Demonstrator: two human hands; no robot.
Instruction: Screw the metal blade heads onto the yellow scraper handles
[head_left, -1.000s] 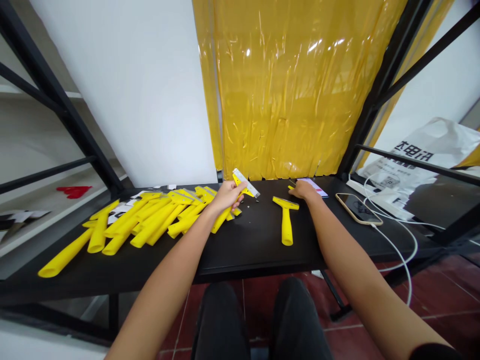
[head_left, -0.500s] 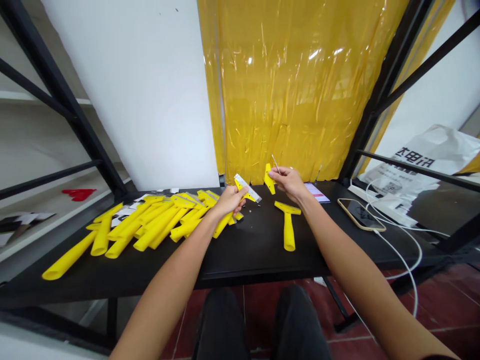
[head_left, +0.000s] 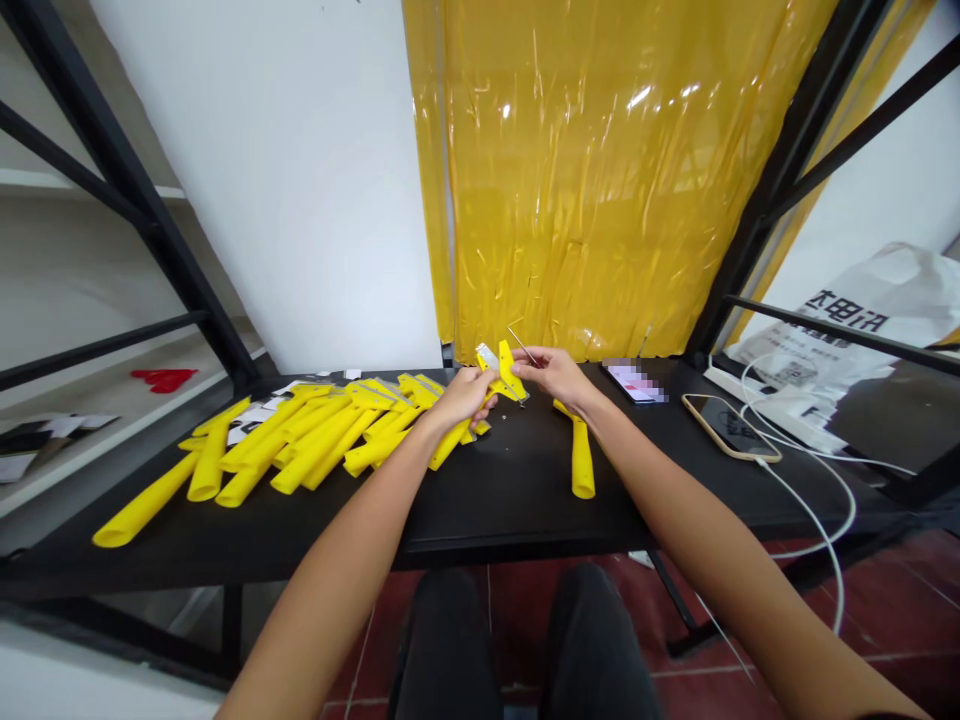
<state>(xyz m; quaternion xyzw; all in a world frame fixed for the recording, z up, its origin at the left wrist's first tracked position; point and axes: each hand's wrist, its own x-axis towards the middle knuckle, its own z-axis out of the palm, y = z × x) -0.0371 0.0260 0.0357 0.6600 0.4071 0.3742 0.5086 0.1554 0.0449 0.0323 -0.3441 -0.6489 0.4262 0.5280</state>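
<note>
My left hand (head_left: 459, 400) is closed around a yellow scraper (head_left: 486, 356) whose head carries a silver metal blade. In the fingertips of my right hand (head_left: 561, 378) is a small yellow cover plate (head_left: 511, 370), brought up against the scraper's head; whether it is seated there I cannot tell. A thin metal rod (head_left: 522, 346), its kind unclear, also sticks up from the right hand's fingers. Beside my left hand lies a pile of yellow scrapers (head_left: 322, 440) with hollow handles. Another scraper (head_left: 582, 465) lies below my right wrist, its head partly hidden.
Everything rests on a black table (head_left: 495, 510). To the right are a phone with a lit screen (head_left: 634, 383), a second phone (head_left: 731, 428) with a white cable (head_left: 821, 535), and a white plastic bag (head_left: 847, 330). Black frame posts (head_left: 176, 265) flank the table.
My right hand has moved left, bringing the yellow cover plate from apart up to the scraper head in my left hand. The view has shifted slightly.
</note>
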